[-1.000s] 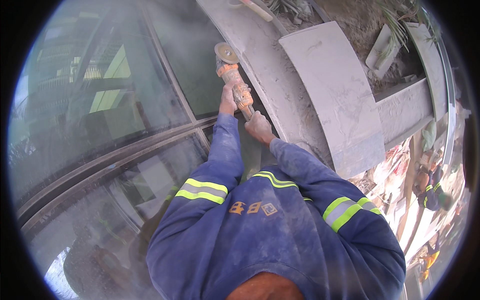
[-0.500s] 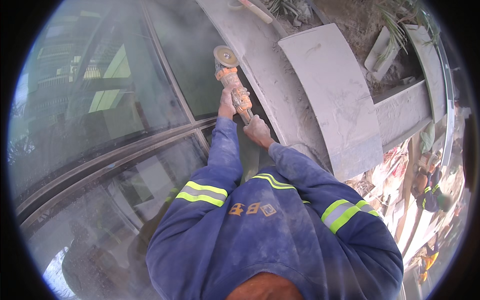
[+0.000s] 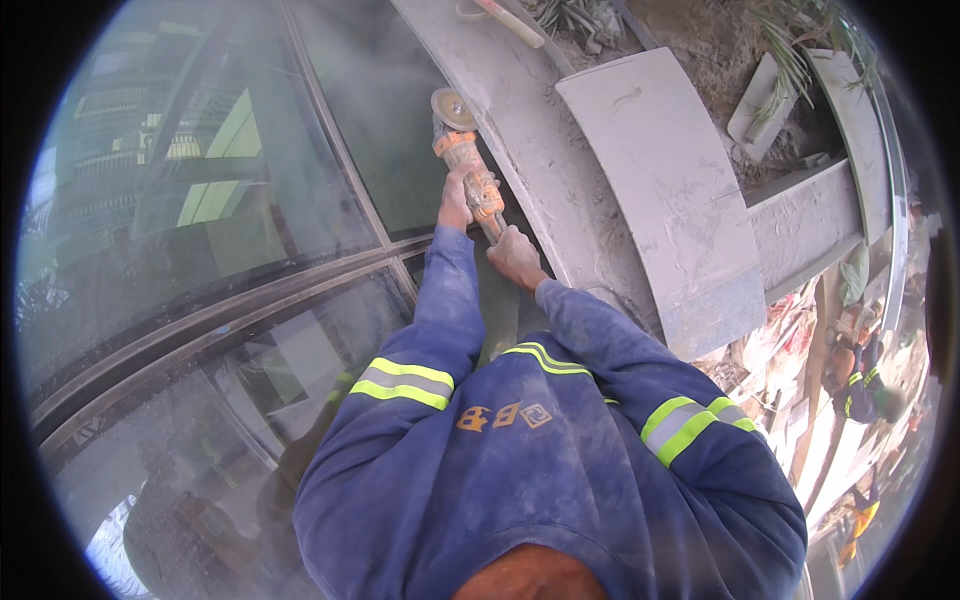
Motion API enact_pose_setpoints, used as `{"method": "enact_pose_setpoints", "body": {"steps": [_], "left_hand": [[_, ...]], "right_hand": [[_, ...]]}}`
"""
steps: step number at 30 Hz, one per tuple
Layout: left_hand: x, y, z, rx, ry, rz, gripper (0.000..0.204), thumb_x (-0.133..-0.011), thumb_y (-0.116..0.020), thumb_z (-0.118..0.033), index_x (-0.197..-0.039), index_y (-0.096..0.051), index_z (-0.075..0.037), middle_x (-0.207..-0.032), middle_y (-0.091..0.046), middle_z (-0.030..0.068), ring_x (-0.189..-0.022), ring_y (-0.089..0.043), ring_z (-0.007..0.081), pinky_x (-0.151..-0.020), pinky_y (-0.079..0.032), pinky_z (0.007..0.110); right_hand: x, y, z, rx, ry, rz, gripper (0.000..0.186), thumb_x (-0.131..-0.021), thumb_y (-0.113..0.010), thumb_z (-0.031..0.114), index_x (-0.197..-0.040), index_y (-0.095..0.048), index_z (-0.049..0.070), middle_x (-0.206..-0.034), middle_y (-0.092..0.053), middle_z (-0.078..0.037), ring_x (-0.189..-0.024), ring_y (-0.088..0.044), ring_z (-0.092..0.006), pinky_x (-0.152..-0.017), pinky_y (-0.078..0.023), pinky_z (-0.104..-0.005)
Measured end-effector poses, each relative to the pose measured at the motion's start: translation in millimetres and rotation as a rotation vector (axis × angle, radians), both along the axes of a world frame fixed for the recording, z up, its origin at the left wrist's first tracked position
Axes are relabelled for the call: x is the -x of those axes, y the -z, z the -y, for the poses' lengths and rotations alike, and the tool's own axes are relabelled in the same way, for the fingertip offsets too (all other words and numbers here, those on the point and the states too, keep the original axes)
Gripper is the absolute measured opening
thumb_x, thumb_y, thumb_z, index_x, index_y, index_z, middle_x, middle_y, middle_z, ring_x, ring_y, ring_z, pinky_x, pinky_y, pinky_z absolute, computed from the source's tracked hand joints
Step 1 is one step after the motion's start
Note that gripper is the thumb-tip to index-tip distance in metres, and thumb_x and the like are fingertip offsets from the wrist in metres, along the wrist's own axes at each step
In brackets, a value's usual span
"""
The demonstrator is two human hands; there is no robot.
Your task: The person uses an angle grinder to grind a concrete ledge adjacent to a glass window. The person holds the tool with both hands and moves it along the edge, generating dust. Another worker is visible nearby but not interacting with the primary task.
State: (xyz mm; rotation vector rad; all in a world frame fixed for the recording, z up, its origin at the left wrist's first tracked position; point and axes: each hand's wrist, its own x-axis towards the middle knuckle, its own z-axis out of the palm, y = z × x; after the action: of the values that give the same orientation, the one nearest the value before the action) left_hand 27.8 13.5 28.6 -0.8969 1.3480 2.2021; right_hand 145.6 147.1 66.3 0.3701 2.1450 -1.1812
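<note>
An orange, dust-coated angle grinder [image 3: 466, 160] with a round disc [image 3: 452, 108] points away from me, its disc at the edge of a dusty grey ledge [image 3: 545, 180] beside the glazing. My left hand [image 3: 456, 196] is closed around the grinder's body from the left side. My right hand [image 3: 516, 258] is closed on its rear end, lower and to the right. Both forearms are in blue sleeves with reflective bands. Pale haze hangs over the glass near the disc.
Framed glass panes [image 3: 190, 280] fill the left. Grey boards [image 3: 650, 180] lie to the right, with palm leaves [image 3: 785, 75] and dirt beyond. Loose debris [image 3: 790, 330] lies at lower right, where another person [image 3: 865, 380] in dark clothing with reflective stripes is visible.
The grinder and both my hands have shifted only very slightly, staying at the ledge's edge. My grip looks the same.
</note>
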Motion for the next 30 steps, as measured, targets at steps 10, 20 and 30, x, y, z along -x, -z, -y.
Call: {"method": "enact_pose_setpoints", "body": {"steps": [10, 20, 30], "left_hand": [[-13.4, 9.3, 2.0, -0.063, -0.007, 0.009, 0.050, -0.080, -0.079, -0.031, -0.116, -0.059, -0.003, -0.096, -0.069, 0.0168, -0.086, -0.074, 0.0345, -0.074, -0.063, 0.053], [2.0, 7.0, 1.6, -0.020, 0.010, 0.003, 0.049, -0.080, -0.079, -0.032, -0.115, -0.059, -0.004, -0.096, -0.070, 0.0167, -0.084, -0.073, 0.0342, -0.074, -0.062, 0.052], [-19.4, 13.4, 5.7, -0.070, 0.006, -0.010, 0.052, -0.079, -0.080, -0.033, -0.115, -0.059, -0.002, -0.099, -0.070, 0.0179, -0.088, -0.074, 0.0343, -0.074, -0.063, 0.051]], "right_hand": [[-13.4, 2.1, -4.0, -0.012, -0.019, -0.004, 0.033, -0.090, -0.060, 0.016, -0.113, -0.059, -0.007, -0.111, -0.071, -0.035, -0.109, -0.070, -0.0495, -0.097, -0.055, -0.0549], [-0.6, 3.2, -1.4, 0.005, 0.006, -0.011, 0.034, -0.089, -0.059, 0.016, -0.113, -0.060, -0.009, -0.113, -0.070, -0.036, -0.111, -0.069, -0.0501, -0.098, -0.055, -0.0548], [-18.1, -0.5, -5.2, 0.001, -0.032, 0.018, 0.035, -0.089, -0.061, 0.016, -0.114, -0.058, -0.008, -0.111, -0.071, -0.035, -0.109, -0.070, -0.0501, -0.097, -0.055, -0.0549]]}}
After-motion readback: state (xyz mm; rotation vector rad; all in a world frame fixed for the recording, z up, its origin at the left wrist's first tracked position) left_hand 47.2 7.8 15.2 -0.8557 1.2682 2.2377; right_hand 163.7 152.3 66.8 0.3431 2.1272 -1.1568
